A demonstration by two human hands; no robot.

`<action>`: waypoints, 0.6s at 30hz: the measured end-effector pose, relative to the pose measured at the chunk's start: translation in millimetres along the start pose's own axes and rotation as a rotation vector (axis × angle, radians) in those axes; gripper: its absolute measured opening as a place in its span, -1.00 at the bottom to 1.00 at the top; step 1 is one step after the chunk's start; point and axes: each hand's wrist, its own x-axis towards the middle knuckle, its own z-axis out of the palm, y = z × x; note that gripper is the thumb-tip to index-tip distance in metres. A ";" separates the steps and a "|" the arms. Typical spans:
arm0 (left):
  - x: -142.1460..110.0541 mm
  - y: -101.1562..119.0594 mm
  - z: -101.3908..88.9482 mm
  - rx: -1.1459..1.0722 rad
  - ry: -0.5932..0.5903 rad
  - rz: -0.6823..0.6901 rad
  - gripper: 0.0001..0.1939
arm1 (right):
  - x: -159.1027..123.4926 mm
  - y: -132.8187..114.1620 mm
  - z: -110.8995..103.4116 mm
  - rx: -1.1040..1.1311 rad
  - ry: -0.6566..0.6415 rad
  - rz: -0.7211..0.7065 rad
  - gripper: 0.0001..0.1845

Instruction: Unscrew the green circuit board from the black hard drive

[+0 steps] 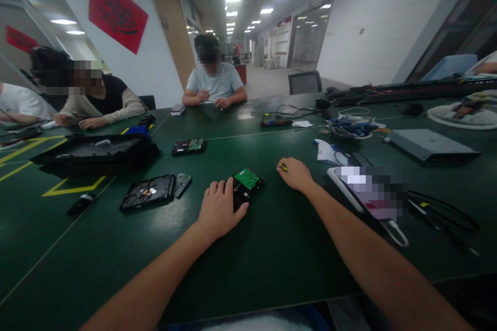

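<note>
A black hard drive [253, 192] with a green circuit board [247, 178] facing up lies on the dark green table. My left hand [218, 206] grips its left side, fingers over the casing and thumb along the near edge. To the right of the drive, my right hand [295, 175] rests low over the table, closed on a small yellow-and-black screwdriver [283, 167]; only part of its handle shows and the rest is hidden. Left of my left hand lies another hard drive [149, 192], with a loose circuit board [182, 184] at its right end.
A third hard drive [189, 146] lies farther back. At left are a black tray [93, 152] and a small black object [81, 204]. A phone [368, 194] with cables, a grey metal box [433, 145] and a power screwdriver [275, 122] lie to the right. Several people sit across the table.
</note>
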 end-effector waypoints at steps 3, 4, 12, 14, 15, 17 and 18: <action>3.4 -0.3 3.6 -0.024 -0.005 -0.017 -0.10 | -0.5 1.8 -2.4 0.002 0.024 0.035 -0.75; 4.6 -1.8 4.0 -0.037 -0.006 -0.002 -0.10 | -0.3 3.5 -3.9 0.001 0.040 0.052 -0.74; 14.0 -21.1 -2.7 -0.119 -0.099 0.225 -0.15 | 1.6 16.6 -11.0 0.014 -0.013 0.075 -0.80; 17.8 -23.3 -5.0 -0.141 -0.141 0.245 -0.13 | 1.9 16.2 -9.6 0.018 -0.048 0.074 -0.83; 19.8 -24.0 -6.3 -0.146 -0.158 0.259 -0.13 | 2.3 15.7 -9.1 0.019 -0.057 0.079 -0.83; 23.5 -24.9 -9.3 -0.146 -0.207 0.280 -0.11 | 3.0 14.6 -8.4 0.018 -0.067 0.089 -0.83; 25.2 -25.3 -11.0 -0.146 -0.232 0.286 -0.10 | 3.3 14.0 -8.2 0.018 -0.069 0.092 -0.83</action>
